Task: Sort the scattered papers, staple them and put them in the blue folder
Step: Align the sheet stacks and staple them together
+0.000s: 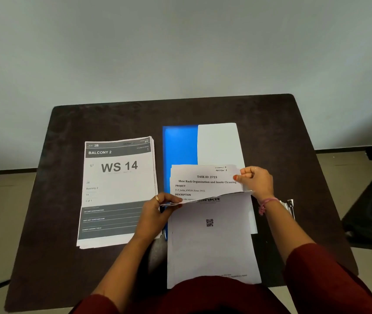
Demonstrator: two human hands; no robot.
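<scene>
Papers I'm sorting: the QR-code sheet is plain white with a small QR code mid-page and a bold logo at its raised far edge. Behind that edge sits the Task ID sheet, white, black print reading "TASK ID: 2723", handwriting in its far right corner.

My left hand pinches the QR-code sheet's far left corner, thumb and fingers curled on the edge, ring visible. My right hand holds the Task ID sheet's far right corner, fingers curled narrow round it, thumb on the print side.

The blue folder lies flat under both sheets, and a blank white sheet covers its right part. Left of the folder, just apart, lies the WS 14 stack, squared, headed "BALCONY 2". Right of the folder, past my right wrist, a metal stapler-like thing lies mostly hidden; can't tell exactly what.

The dark table shows bare surface beyond the folder and along both side edges. The QR-code sheet's near edge reaches the table's near edge at my lap.
</scene>
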